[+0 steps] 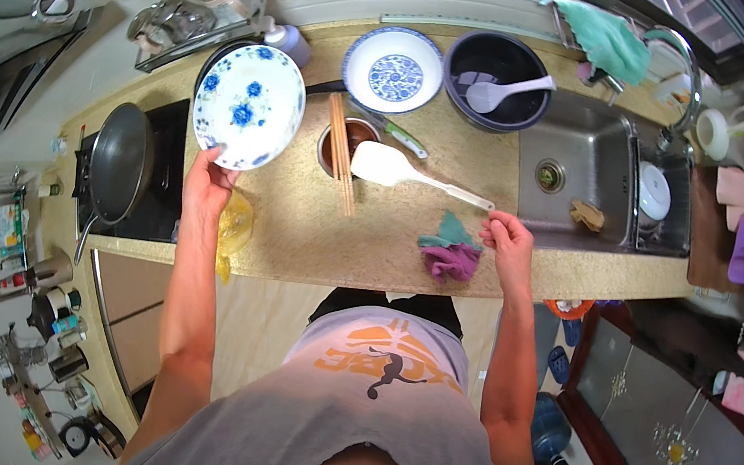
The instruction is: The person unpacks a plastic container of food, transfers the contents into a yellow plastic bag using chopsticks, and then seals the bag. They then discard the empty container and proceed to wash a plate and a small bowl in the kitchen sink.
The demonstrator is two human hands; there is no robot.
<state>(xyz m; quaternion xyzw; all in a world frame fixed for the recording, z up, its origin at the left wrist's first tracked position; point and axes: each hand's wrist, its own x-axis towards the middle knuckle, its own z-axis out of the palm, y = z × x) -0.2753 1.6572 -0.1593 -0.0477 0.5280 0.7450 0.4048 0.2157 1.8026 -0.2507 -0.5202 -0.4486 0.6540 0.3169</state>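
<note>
My left hand grips the near rim of a white plate with blue flowers, tilted over a dark pan whose black handle sticks out to the right. The fingertips of my right hand are at the handle end of a white spatula; whether they grip it is unclear. The spatula's blade is beside a small brown bowl, with several wooden chopsticks across its top. Behind the bowl lies a knife with a green and white handle. A teal and purple cloth lies near my right hand.
A blue-patterned white bowl and a dark basin with a rice paddle stand at the back. The steel sink is right. A wok sits on the left cooktop; a yellow plastic bag lies near my left wrist.
</note>
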